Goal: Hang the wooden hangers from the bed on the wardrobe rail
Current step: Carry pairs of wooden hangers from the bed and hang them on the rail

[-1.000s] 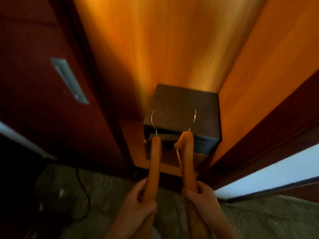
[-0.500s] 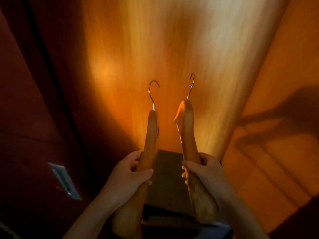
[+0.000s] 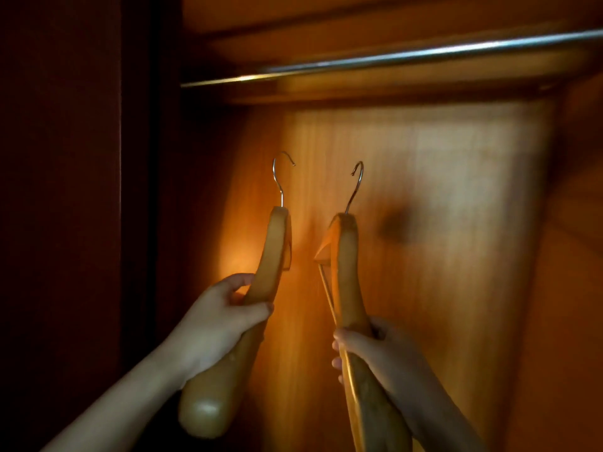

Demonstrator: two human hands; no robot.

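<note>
Two hangers are held upright inside an open wardrobe, one in each hand, well below the rail (image 3: 408, 57). The left hanger (image 3: 261, 282) is gripped by the left hand (image 3: 218, 324), whose fingers are wrapped around its wooden arm a little below the middle; its rounded lower end is seen below the wrist. The right hanger (image 3: 347, 282) is clasped by the right hand (image 3: 375, 345) around its lower arm, with the thin crossbar caught in the same grip. Both are seen edge-on and set side by side without touching. The two metal hooks, left hook (image 3: 281, 177) and right hook (image 3: 356, 185), are pointed upward, and their open ends are turned toward each other. The rail is seen slanting across the top, blurred, in front of the orange back panel (image 3: 440, 239). A dark door (image 3: 65, 190) is shown at left.
</note>
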